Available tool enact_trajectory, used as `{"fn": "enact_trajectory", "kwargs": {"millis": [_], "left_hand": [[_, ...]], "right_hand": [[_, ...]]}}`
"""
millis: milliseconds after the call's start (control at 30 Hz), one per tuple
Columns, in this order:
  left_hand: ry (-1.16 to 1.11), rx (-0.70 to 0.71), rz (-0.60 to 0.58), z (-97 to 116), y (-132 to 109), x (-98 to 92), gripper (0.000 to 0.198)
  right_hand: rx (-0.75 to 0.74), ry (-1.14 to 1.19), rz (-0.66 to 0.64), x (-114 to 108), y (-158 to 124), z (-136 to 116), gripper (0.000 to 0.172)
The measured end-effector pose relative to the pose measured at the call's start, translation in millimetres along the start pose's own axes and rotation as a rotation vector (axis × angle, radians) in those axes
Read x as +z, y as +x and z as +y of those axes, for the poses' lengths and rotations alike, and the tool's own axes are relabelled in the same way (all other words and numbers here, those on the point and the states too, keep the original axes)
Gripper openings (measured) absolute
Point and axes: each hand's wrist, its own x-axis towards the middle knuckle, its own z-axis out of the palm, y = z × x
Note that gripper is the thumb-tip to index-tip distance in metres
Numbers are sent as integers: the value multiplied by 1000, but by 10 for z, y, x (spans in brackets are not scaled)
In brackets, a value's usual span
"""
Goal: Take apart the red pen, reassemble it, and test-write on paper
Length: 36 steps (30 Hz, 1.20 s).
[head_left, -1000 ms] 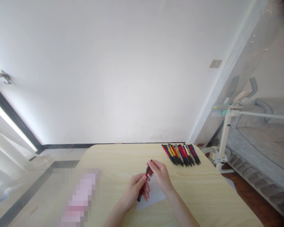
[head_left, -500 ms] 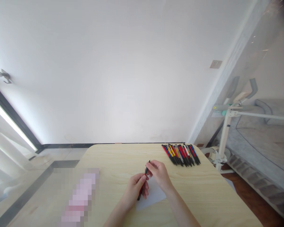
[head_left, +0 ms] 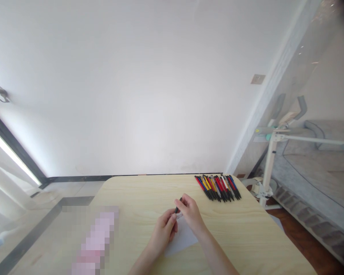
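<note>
We are working over a pale wooden surface [head_left: 137, 191], whose rounded far-left corner is showing and whose far edge is running along the foot of a white wall [head_left: 160, 95]; its right edge is slanting down past brown flooring [head_left: 298, 244], while a pixelated pink patch [head_left: 100, 233] is masking part of its left side; we are having the widest room for moving to the right of our right forearm, with a narrower stretch of wood grain lying between our left forearm and that patch.

Near the middle, our left grip [head_left: 162, 231] is closing around the lower part of a pen [head_left: 176, 210], whose barrel our fingers are hiding; our right grip [head_left: 189, 214] is pinching its black upper part, so that it is tilting between both hands; below them a white sheet [head_left: 183, 238] is lying on the surface.

Beyond our right hand, a row of pens [head_left: 217, 188] in red, yellow, blue and white is slanting side by side near the far-right corner; past it, a pale exercise machine [head_left: 269, 164] is standing before a grey sofa [head_left: 318, 172]; a curtain [head_left: 10, 194] is hanging at far left.
</note>
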Motion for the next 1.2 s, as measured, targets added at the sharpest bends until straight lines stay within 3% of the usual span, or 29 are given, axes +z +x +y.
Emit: {"fn": "enact_trajectory", "kwargs": {"millis": [133, 300, 433, 567, 767, 867, 1033, 1200], "left_hand": [[-4, -54, 63, 49, -17, 19, 45], [-16, -69, 46, 88, -25, -17, 39], [-76, -116, -14, 109, -33, -11, 34], [-172, -172, -26, 104, -54, 13, 34], [-189, -418, -93, 53, -54, -59, 51], [-211, -476, -127, 70, -49, -89, 51], [-228, -456, -153, 154, -74, -64, 44], [-208, -285, -155, 185, -111, -43, 31]], "right_hand": [[15, -54, -25, 13, -43, 17, 33], [80, 101, -189, -129, -53, -52, 25], [122, 254, -192, -188, -44, -91, 30], [140, 290, -226, -104, -41, -70, 27], [68, 191, -238, 22, -75, -98, 26], [48, 124, -223, 30, -87, -107, 24], [77, 79, -183, 30, -69, -56, 19], [102, 111, -151, 34, -79, -35, 23]]}}
